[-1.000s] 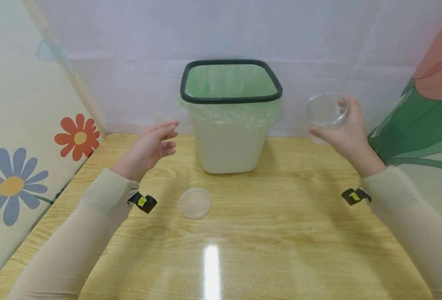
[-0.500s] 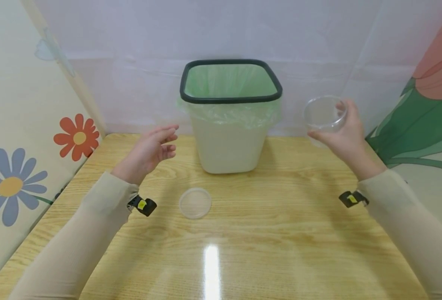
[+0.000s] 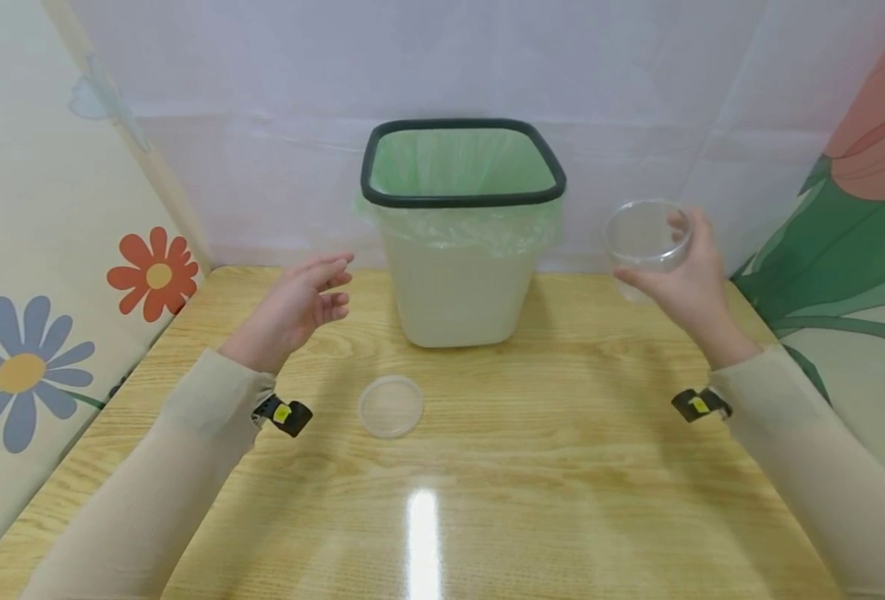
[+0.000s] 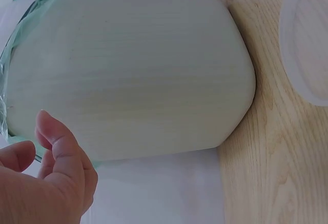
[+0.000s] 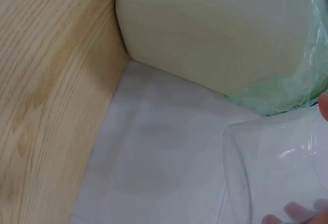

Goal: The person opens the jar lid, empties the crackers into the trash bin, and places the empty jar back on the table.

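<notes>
My right hand (image 3: 686, 283) grips a clear, round plastic container (image 3: 637, 242) by its side, thumb in front and fingers behind. It holds the container upright in the air, to the right of the bin. In the right wrist view the see-through container (image 5: 277, 157) shows nothing inside, with fingertips visible through its wall. Left of the bin, my left hand (image 3: 285, 308) hovers with loosely bent fingers and holds nothing. A clear round lid (image 3: 391, 407) lies flat on the table, in front of the bin and slightly left. Part of that lid (image 4: 310, 44) appears in the left wrist view.
A pale bin (image 3: 461, 292) with a dark rim (image 3: 461, 201) and a green bag liner (image 3: 465, 162) stands at the back of the wooden table (image 3: 532, 483). Behind it hangs a white cloth (image 3: 285, 92). Flower-patterned panels flank both sides.
My right hand has sunk slightly and moved a little left with the container. My left hand has dropped very slightly. The lid and bin have stayed put.
</notes>
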`<state>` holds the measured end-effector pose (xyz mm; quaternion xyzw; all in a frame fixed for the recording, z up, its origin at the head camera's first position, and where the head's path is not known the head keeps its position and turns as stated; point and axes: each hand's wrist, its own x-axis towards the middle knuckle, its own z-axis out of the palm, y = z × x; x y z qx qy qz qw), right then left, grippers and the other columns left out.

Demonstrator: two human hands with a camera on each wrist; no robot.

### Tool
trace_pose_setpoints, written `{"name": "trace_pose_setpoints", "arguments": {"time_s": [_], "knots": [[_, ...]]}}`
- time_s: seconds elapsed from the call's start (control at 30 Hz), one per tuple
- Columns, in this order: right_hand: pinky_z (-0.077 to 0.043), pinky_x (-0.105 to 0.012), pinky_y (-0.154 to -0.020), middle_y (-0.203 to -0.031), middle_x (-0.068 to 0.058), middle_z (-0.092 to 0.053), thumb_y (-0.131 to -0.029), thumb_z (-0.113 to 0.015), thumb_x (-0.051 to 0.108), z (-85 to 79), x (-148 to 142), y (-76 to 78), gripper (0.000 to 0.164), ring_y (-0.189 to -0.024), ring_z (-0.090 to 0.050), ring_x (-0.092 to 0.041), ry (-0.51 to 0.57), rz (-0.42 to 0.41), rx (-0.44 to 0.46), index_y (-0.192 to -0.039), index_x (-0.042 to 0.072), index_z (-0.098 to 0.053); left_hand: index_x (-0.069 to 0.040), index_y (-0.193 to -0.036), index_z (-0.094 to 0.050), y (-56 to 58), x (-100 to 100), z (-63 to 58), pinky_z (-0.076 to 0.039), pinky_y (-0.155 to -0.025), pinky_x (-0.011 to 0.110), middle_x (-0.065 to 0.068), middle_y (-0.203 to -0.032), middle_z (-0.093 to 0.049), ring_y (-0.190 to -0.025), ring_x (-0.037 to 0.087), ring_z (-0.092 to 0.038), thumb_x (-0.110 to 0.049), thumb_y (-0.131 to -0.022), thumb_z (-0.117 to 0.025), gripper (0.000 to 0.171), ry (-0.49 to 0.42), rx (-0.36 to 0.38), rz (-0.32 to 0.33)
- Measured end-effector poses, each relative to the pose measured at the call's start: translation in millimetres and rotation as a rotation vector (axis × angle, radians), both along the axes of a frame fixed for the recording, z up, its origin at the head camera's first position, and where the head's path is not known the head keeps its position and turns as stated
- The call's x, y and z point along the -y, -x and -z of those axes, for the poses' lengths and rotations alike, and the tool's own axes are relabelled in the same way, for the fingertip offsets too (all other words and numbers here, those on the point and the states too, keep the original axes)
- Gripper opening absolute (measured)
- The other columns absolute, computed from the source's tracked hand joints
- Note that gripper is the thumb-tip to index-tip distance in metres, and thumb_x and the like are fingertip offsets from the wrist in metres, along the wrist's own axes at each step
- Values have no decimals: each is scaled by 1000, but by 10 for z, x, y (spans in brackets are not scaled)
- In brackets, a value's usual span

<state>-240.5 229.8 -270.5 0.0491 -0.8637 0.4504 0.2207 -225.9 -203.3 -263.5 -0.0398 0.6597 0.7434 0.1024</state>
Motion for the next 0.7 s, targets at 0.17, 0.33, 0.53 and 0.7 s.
{"name": "trace_pose_setpoints", "arguments": {"time_s": [0.17, 0.33, 0.53, 0.7], "knots": [[-33, -56, -107, -147, -17, -35, -72, -87, 14, 21, -7, -29, 98, -132, -35, -37, 17, -4, 26, -149, 8, -27, -15, -124, -52, -24, 9, 17, -50, -63, 18, 4, -106, -42, -67, 7, -52, -22, -103, -48, 22, -32, 11, -9], [-33, -56, -107, -148, -17, -34, -72, -86, 14, 51, -6, -44, 99, -133, -34, -37, 25, -5, 31, -150, 8, -25, -9, -142, -43, -46, 18, 31, -50, -63, 18, 2, -105, -43, -69, 8, -51, -22, -104, -47, 41, -38, 13, -3], [-31, -56, -108, -149, -16, -34, -72, -87, 14, 70, 3, -61, 100, -134, -34, -37, 33, -1, 38, -150, 9, -24, -7, -150, -33, -55, 28, 52, -50, -63, 18, 2, -105, -44, -70, 8, -51, -23, -104, -47, 51, -27, 17, -2], [-31, -56, -108, -150, -15, -33, -73, -87, 14, 75, 19, -87, 103, -134, -33, -35, 48, -1, 53, -152, 9, -22, -7, -150, -34, -60, 27, 82, -50, -63, 18, 2, -105, -44, -70, 8, -50, -24, -104, -47, 51, -22, 24, -3]]}}
